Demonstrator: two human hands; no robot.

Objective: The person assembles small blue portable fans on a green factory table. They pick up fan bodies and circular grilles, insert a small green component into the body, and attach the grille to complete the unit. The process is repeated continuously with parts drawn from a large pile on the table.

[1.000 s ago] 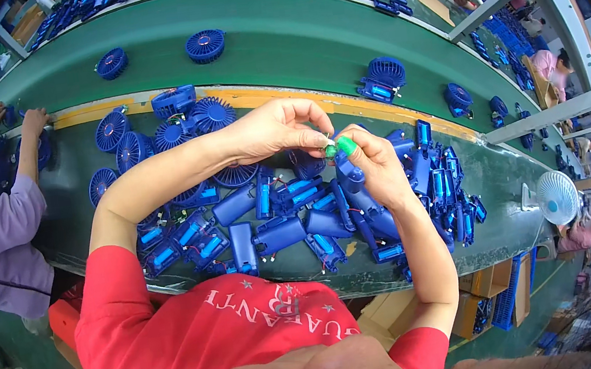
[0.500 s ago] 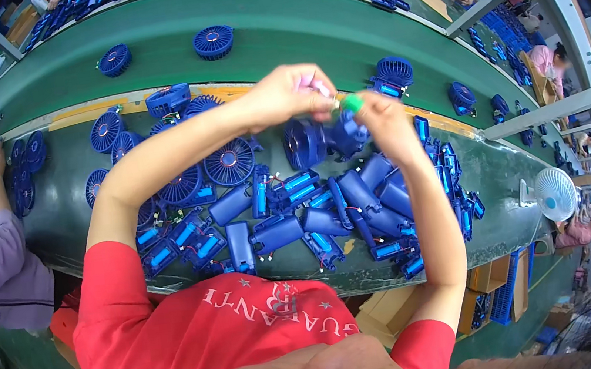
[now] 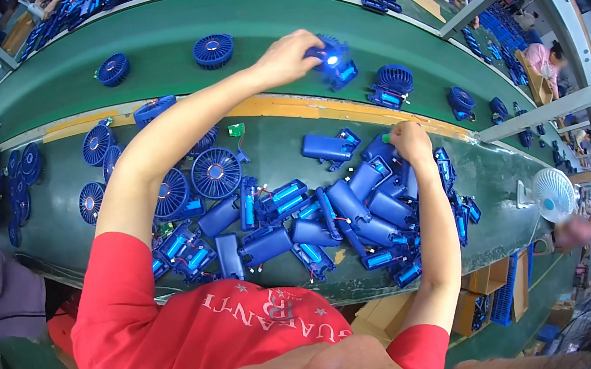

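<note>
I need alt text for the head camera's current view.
A person in red holds, in the left hand, a blue fan with a glowing light over a green belt, while the right hand is at a pile of blue casings on a workbench. Round fan heads sit at left.
</note>
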